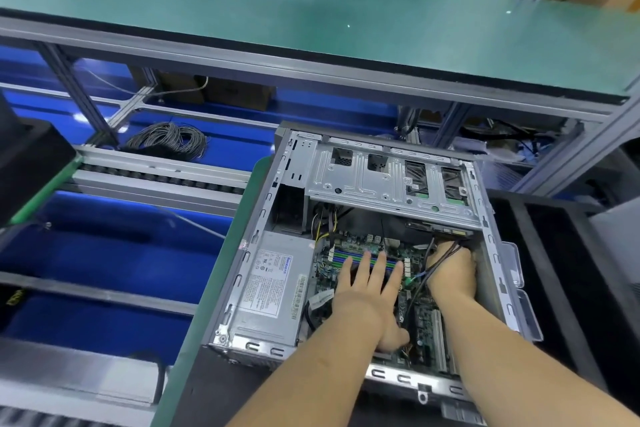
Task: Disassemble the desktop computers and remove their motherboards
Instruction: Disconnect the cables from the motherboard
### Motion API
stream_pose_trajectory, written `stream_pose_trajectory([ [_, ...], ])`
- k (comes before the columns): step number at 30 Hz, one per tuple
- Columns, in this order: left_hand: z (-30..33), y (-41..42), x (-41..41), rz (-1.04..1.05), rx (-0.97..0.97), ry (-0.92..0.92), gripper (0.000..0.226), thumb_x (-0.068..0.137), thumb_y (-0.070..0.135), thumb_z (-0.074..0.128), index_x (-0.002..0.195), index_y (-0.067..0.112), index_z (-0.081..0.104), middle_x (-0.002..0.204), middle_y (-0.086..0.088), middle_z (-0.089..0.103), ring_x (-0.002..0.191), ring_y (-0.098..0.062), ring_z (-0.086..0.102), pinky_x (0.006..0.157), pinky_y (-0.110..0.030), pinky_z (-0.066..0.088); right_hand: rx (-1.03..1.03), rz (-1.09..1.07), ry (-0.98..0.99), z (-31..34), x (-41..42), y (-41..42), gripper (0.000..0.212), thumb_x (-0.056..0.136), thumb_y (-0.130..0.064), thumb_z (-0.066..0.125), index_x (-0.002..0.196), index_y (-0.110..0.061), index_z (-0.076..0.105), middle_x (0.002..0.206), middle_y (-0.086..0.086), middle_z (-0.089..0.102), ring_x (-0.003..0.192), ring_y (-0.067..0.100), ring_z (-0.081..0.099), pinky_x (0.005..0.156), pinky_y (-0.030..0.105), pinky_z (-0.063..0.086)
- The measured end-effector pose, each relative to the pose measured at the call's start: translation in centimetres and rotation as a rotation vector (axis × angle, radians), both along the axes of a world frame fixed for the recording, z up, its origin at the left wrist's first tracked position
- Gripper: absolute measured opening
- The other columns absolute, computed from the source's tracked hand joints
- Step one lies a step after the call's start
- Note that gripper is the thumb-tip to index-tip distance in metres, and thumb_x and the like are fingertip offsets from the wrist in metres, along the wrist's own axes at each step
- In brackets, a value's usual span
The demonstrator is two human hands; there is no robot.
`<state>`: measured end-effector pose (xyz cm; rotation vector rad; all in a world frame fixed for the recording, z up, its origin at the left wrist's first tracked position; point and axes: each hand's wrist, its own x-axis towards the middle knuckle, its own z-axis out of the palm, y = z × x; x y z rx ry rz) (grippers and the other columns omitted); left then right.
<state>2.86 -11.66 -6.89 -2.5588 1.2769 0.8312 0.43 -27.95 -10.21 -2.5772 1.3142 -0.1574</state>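
Head view: we see the open case (346,218) lying on its side on the table (214,288), with the motherboard (367,246) flat on the case floor, its long axis running away from us toward the drive cage (388,177); the power supply (273,291) sits just left of the board. Our left hand (367,291) rests palm-down on the board, fingers (379,270) spread and released, grasping nothing; the thumb reaches toward the near edge. Our right hand (450,270) is curled at the board's far right corner, under the cage lip, clenched around dark cables (440,253); we cannot tell whether a plug is gripped. We judge the step to be freeing cable connections before lifting the board; the right hand is nearer the connectors. Obstructions: the cage overhangs the board's far edge; yellow and black leads (323,225) cross the far left corner; the case's right wall crowds the right wrist. A cable coil (169,140) lies well apart.
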Motion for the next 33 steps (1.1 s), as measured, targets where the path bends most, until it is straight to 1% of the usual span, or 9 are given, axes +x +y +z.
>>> stream_pose_trajectory([
  [2,0.1,0.0,0.0,-0.002,0.000,0.003,0.107,0.091,0.068,0.046,0.150,0.027,-0.034,0.157,-0.004,-0.039,0.144,-0.030,-0.037,0.112,-0.057,-0.023,-0.055,0.065,0.308,1.0,0.3,0.5,0.015,0.091,0.000,0.057,0.091,-0.006,0.071,0.076,0.008,0.064,0.072,0.028,0.065,0.056,0.031,0.048],
  [3,0.1,0.0,0.0,-0.003,-0.002,0.008,0.107,0.091,0.067,0.046,0.150,0.027,-0.034,0.157,-0.005,-0.039,0.144,-0.030,-0.036,0.112,-0.057,-0.023,-0.058,0.072,0.351,1.3,0.6,0.4,0.017,0.091,-0.001,0.056,0.092,-0.011,0.070,0.077,0.003,0.064,0.072,0.024,0.066,0.053,0.029,0.047],
  [8,0.2,0.0,0.1,-0.008,-0.009,0.014,0.107,0.091,0.065,0.047,0.151,0.026,-0.033,0.158,-0.005,-0.038,0.144,-0.031,-0.036,0.112,-0.057,-0.023,-0.266,0.393,0.616,1.9,1.0,0.4,0.025,0.094,-0.002,0.053,0.111,-0.017,0.063,0.102,0.000,0.069,0.092,0.021,0.068,0.058,0.031,0.044],
  [12,0.3,0.0,0.1,-0.007,-0.010,0.018,0.108,0.091,0.065,0.048,0.150,0.027,-0.034,0.158,-0.005,-0.038,0.144,-0.031,-0.036,0.113,-0.057,-0.022,-0.187,0.391,0.647,1.5,1.9,-0.2,0.024,0.094,-0.001,0.053,0.111,-0.011,0.066,0.102,0.003,0.071,0.091,0.022,0.070,0.057,0.032,0.046],
  [18,0.3,0.0,0.1,-0.001,0.001,0.012,0.108,0.091,0.066,0.047,0.149,0.027,-0.035,0.158,-0.005,-0.038,0.144,-0.030,-0.036,0.112,-0.057,-0.023,-0.351,0.563,0.742,0.7,2.6,-1.0,0.025,0.096,-0.002,0.050,0.115,-0.007,0.066,0.110,0.007,0.068,0.098,0.027,0.067,0.067,0.034,0.053],
  [21,0.4,0.0,0.0,0.001,0.004,0.005,0.107,0.091,0.066,0.047,0.149,0.027,-0.035,0.158,-0.004,-0.038,0.144,-0.030,-0.036,0.113,-0.057,-0.022,-0.403,0.692,0.743,0.1,3.3,-1.4,0.028,0.101,-0.005,0.043,0.123,-0.005,0.061,0.120,0.010,0.064,0.111,0.027,0.062,0.075,0.032,0.051],
  [24,0.4,0.1,0.0,0.002,-0.006,0.001,0.108,0.090,0.066,0.048,0.150,0.028,-0.033,0.159,-0.004,-0.036,0.146,-0.030,-0.033,0.114,-0.056,-0.021,-0.445,0.854,0.781,0.0,3.7,-1.6,0.035,0.104,0.000,0.037,0.136,0.003,0.051,0.140,0.017,0.051,0.132,0.032,0.049,0.076,0.019,0.047],
  [27,0.5,0.1,0.0,0.005,-0.011,0.002,0.108,0.090,0.066,0.048,0.151,0.028,-0.032,0.159,-0.004,-0.035,0.146,-0.030,-0.033,0.114,-0.056,-0.021,-0.522,0.741,0.898,0.7,3.4,-1.5,0.034,0.101,-0.011,0.047,0.134,-0.011,0.056,0.133,0.005,0.058,0.125,0.026,0.056,0.084,0.034,0.051],
  [33,0.5,0.1,0.0,0.006,-0.012,-0.003,0.108,0.090,0.066,0.049,0.151,0.029,-0.032,0.160,-0.004,-0.035,0.146,-0.030,-0.034,0.115,-0.056,-0.020,-0.523,0.602,0.910,0.3,3.3,-1.7,0.032,0.100,-0.011,0.048,0.130,-0.011,0.058,0.125,0.004,0.063,0.116,0.024,0.061,0.073,0.034,0.046],
])
